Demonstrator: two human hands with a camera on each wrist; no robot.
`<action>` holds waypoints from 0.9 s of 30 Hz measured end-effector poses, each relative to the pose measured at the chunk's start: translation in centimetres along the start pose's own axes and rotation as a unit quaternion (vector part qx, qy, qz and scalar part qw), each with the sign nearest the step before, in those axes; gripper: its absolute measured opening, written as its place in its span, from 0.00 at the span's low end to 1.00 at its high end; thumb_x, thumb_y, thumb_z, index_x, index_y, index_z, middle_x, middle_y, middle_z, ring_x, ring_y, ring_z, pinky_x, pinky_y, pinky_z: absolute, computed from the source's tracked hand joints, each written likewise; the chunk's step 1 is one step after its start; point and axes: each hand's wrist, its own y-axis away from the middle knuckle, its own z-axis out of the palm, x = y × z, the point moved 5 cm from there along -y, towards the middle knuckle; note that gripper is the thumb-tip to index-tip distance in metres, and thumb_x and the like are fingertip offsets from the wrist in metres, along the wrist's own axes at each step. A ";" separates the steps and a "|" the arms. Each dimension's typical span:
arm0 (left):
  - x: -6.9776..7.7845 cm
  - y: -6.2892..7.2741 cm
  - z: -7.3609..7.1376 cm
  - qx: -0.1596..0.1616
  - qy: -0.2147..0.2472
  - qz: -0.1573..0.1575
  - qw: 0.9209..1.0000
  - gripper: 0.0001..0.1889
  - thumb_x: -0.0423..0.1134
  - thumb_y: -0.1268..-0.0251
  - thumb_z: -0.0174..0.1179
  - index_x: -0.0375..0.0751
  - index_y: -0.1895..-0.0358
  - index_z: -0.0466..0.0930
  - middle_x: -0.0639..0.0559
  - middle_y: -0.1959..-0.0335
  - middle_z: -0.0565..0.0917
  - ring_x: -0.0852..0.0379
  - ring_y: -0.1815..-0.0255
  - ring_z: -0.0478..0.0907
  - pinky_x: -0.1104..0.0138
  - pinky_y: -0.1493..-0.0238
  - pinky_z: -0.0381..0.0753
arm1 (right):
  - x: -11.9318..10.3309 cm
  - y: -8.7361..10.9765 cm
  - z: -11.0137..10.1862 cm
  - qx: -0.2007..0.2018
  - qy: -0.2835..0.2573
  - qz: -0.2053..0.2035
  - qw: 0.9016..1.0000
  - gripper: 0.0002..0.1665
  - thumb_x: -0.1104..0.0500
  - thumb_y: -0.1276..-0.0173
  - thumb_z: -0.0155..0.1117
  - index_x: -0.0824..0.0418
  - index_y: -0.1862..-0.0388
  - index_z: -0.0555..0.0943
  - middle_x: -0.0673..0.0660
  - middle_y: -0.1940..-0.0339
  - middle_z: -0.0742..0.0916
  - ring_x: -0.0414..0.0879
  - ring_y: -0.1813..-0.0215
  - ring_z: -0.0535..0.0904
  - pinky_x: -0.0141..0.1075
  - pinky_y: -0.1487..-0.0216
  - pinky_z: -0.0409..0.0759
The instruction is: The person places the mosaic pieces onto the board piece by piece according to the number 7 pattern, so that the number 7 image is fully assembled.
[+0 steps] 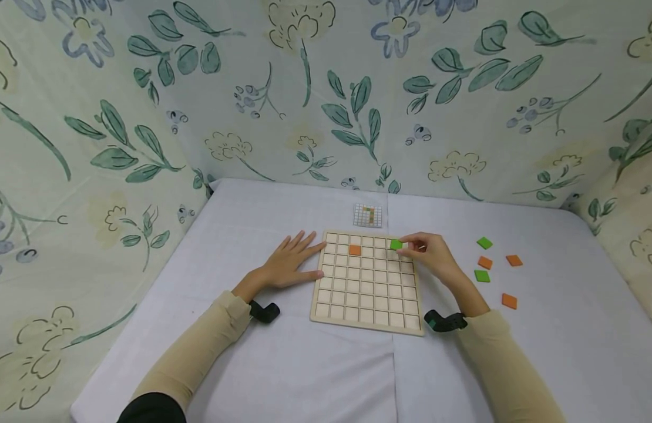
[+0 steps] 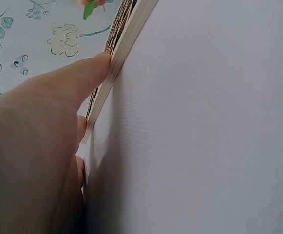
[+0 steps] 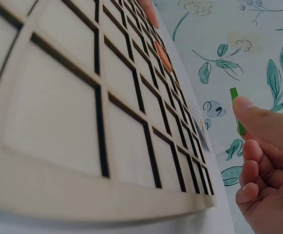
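A wooden grid board (image 1: 366, 282) with square cells lies on the white table. My right hand (image 1: 432, 255) pinches a green square tile (image 1: 396, 244) over the board's far right part. In the right wrist view that green tile (image 3: 237, 111) is seen edge-on between thumb and fingers, raised above the board. My left hand (image 1: 290, 263) lies with spread, straight fingers at the board's left edge; thumb and fingertips touch the rim. One orange tile (image 1: 355, 250) sits in a cell near the far side.
Right of the board lie loose green tiles (image 1: 484, 242) and several orange tiles (image 1: 509, 301). Behind the board is a small printed grid card (image 1: 367, 215) with coloured squares. A floral cloth (image 1: 326, 117) hangs along the table's back and sides.
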 end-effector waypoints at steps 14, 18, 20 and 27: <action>0.0 0.1 0.0 -0.002 0.002 -0.003 1.000 0.43 0.74 0.33 0.44 0.62 0.19 0.46 0.50 0.18 0.40 0.46 0.19 0.30 0.48 0.24 0.28 | -1.1 -1.3 3.1 -0.033 -0.025 -0.025 0.999 0.17 0.64 0.38 0.75 0.72 0.53 0.85 0.55 0.72 0.80 0.47 0.68 0.74 0.29 0.68 0.74; 0.2 0.1 -0.2 0.000 0.008 -0.002 1.000 0.43 0.72 0.32 0.46 0.60 0.19 0.48 0.50 0.18 0.40 0.44 0.19 0.31 0.47 0.24 0.28 | -1.1 -1.6 3.8 -0.039 -0.030 -0.020 0.999 0.17 0.64 0.38 0.75 0.72 0.53 0.85 0.55 0.73 0.80 0.46 0.68 0.73 0.29 0.70 0.72; 0.2 0.2 -0.2 0.001 0.008 -0.001 1.000 0.43 0.72 0.32 0.46 0.60 0.19 0.48 0.49 0.18 0.41 0.44 0.19 0.31 0.47 0.24 0.28 | -1.2 -1.7 4.1 -0.043 -0.038 -0.024 0.998 0.17 0.64 0.38 0.75 0.73 0.53 0.85 0.55 0.73 0.80 0.45 0.69 0.72 0.29 0.71 0.71; 0.2 0.2 -0.2 0.001 0.002 -0.002 1.000 0.43 0.73 0.32 0.44 0.60 0.19 0.47 0.49 0.18 0.41 0.44 0.19 0.31 0.48 0.24 0.28 | -1.3 -1.9 4.9 -0.053 -0.037 -0.029 0.998 0.17 0.63 0.38 0.75 0.72 0.54 0.85 0.55 0.72 0.80 0.46 0.70 0.72 0.29 0.71 0.69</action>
